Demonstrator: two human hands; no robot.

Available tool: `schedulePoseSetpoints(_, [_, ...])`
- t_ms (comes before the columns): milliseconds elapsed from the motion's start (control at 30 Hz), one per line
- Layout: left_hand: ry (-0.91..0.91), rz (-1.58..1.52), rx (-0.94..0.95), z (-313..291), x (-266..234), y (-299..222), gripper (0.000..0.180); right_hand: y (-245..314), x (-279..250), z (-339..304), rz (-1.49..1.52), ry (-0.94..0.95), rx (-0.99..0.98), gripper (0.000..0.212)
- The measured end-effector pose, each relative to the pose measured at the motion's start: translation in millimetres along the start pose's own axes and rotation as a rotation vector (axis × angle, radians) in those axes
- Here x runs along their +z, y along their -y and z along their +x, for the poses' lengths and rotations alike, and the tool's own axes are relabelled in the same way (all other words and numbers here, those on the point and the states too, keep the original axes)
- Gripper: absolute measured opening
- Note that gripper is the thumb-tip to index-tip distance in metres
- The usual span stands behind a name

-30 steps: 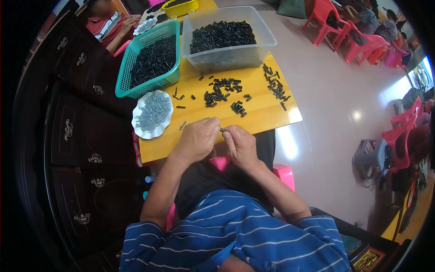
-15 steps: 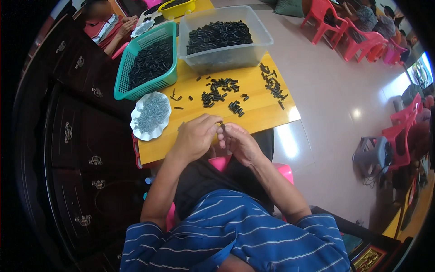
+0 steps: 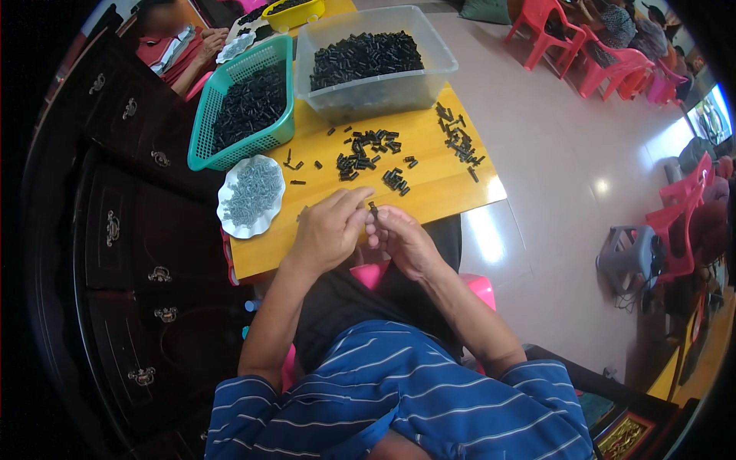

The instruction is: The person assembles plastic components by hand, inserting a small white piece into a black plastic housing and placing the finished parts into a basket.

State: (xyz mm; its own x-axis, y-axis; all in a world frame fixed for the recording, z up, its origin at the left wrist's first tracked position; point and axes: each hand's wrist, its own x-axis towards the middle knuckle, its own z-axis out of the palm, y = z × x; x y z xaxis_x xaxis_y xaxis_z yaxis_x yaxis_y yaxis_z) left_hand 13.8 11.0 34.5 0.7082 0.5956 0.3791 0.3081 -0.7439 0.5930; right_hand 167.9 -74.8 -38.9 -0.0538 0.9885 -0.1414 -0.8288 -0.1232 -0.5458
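Over the table's near edge, my right hand [image 3: 410, 241] pinches a small black tubular piece [image 3: 373, 209] upright between thumb and fingers. Close on its left is my left hand [image 3: 326, 234], index finger stretched out above the piece and apart from the thumb; whether the thumb touches the piece is hard to tell. Loose black tubular pieces [image 3: 395, 182] lie in small heaps beyond my hands on the yellow table [image 3: 307, 207]. Left of them, a white scalloped plate [image 3: 225, 211] holds many small silvery pieces [image 3: 253, 192], perhaps screws.
A green basket [image 3: 201, 138] and a clear plastic tub [image 3: 376, 96], both full of black pieces, stand farther back. More black pieces [image 3: 458, 138] lie by the right edge. Dark drawers [image 3: 123, 230] flank the left; another person [image 3: 172, 46] sits beyond. Pink chairs [image 3: 540, 34] stand right.
My left index finger has lifted away from the black piece, so its top shows more. My right hand keeps its pinch. The view has shifted slightly.
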Motion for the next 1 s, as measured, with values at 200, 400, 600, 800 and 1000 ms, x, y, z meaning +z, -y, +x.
schedulePoseSetpoints(200, [-0.054, 0.059, 0.072, 3, 4, -11, 0.046, -4, -8, 2, 0.027, 0.004, 0.003, 0.021])
schedulePoseSetpoints(400, [-0.055, 0.111, 0.101, 1, 12, -3, 0.040, -7, -13, 5, 0.079, 0.026, 0.070, 0.025])
schedulePoseSetpoints(600, [-0.055, 0.102, 0.086, 2, 14, -2, 0.038, -3, -11, 4, 0.177, 0.047, 0.125, 0.028])
schedulePoseSetpoints(800, [-0.056, 0.130, 0.140, 4, 13, -4, 0.033, -5, -14, 4, 0.146, 0.032, 0.092, 0.028])
schedulePoseSetpoints(1000, [-0.032, 0.124, 0.113, 3, 12, -6, 0.034, -5, -14, 3, 0.099, 0.033, 0.091, 0.027])
